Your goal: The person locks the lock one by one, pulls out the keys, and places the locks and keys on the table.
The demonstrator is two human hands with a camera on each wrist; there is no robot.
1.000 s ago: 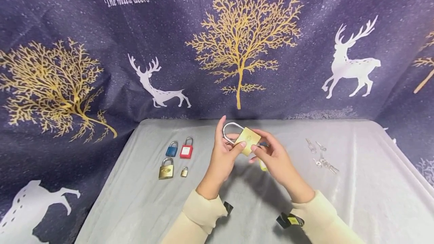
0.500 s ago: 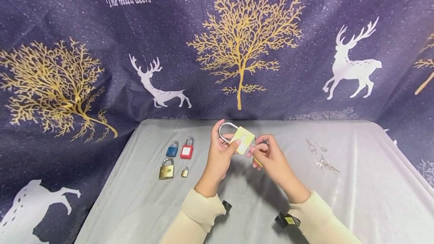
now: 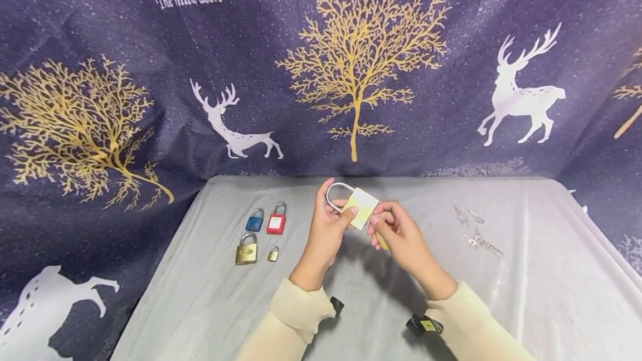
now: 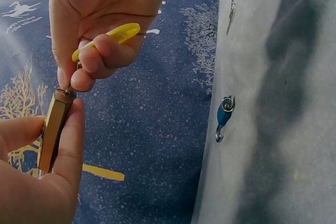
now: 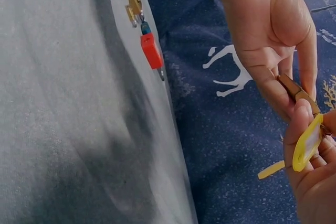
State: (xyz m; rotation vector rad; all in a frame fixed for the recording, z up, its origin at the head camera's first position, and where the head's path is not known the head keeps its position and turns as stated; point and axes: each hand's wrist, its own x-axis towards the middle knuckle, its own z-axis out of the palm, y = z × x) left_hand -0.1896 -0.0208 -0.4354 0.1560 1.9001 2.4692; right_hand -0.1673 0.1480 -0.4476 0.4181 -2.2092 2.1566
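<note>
Left hand [image 3: 328,227] grips brass padlock [image 3: 360,207] above the desk [image 3: 200,294], thumb and fingers pinching its body. Right hand [image 3: 398,233] pinches a key with yellow tag [image 4: 107,38] at the lock's base. Best hold lock steady, key straight in keyway, turn gently.

My table [image 3: 526,294] has a soft grey cloth on it. On my left lie four locks close together: a blue lock [image 3: 254,220] beside a red lock [image 3: 276,219], and nearer to me a gold lock [image 3: 246,249] beside a tiny lock [image 3: 273,254]. On my right lie some silver keys [image 3: 476,233] in a loose bunch.
</note>
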